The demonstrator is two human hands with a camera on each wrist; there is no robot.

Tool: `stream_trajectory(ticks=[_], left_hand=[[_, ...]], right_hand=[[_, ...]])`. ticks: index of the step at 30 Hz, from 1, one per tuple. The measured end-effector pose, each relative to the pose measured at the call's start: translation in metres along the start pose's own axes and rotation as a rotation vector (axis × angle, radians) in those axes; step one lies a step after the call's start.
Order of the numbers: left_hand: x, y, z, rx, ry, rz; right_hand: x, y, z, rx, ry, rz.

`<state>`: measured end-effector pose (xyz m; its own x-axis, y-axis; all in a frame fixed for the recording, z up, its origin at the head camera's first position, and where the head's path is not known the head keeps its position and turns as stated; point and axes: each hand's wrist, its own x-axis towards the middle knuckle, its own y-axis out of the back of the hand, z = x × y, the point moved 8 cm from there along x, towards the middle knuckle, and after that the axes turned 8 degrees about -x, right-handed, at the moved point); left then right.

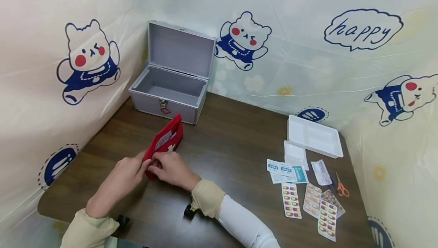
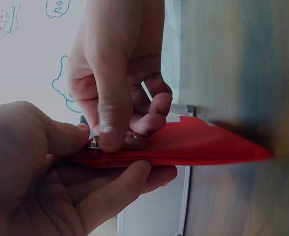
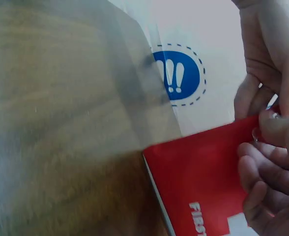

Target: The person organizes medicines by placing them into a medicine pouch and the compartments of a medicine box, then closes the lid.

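A red first-aid pouch [image 1: 177, 138] with a white cross stands on edge over the table, its top parted and pale packets showing inside. My left hand [image 1: 124, 174] grips its near end, thumb on one side and fingers on the other. At that same end my right hand [image 1: 172, 170] pinches the metal zipper pull [image 2: 94, 141] between thumb and index finger, the other fingers curled loosely. In the right wrist view, white lettering starting "FIRST" shows on the pouch's red face [image 3: 193, 167]. The right fingers partly cover the zipper pull.
A silver case [image 1: 167, 88] stands lid up behind the pouch. To the right are a white divided tray [image 1: 321, 138], a clear tray [image 1: 295, 155], small packets [image 1: 280, 168], a white wrapped packet [image 1: 321, 172], several pill blister packs [image 1: 291, 201] and orange-handled scissors [image 1: 342, 190]. Printed sheeting surrounds the table.
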<state>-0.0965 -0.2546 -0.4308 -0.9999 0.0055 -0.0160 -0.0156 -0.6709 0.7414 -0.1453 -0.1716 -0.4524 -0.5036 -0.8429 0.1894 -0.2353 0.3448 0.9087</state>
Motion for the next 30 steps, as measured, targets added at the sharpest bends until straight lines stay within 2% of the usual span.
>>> stream_trajectory(ticks=[6, 11, 18, 22, 30], left_hand=[[-0.001, -0.001, -0.001, -0.019, 0.021, -0.014], [-0.002, 0.0, 0.003, -0.01, -0.026, 0.004], [-0.006, 0.002, 0.009, 0.06, -0.07, 0.066], [-0.009, 0.006, 0.009, 0.087, -0.062, 0.092], [-0.01, 0.011, 0.006, 0.105, -0.026, 0.09]], right_hand=[[-0.001, -0.003, -0.005, -0.03, 0.113, -0.017], [-0.001, -0.003, -0.002, -0.099, 0.176, -0.042], [0.002, 0.006, -0.003, -0.166, 0.2, 0.055], [0.006, 0.014, 0.005, -0.185, 0.174, 0.103], [0.012, 0.04, 0.049, -0.195, 0.036, 0.16]])
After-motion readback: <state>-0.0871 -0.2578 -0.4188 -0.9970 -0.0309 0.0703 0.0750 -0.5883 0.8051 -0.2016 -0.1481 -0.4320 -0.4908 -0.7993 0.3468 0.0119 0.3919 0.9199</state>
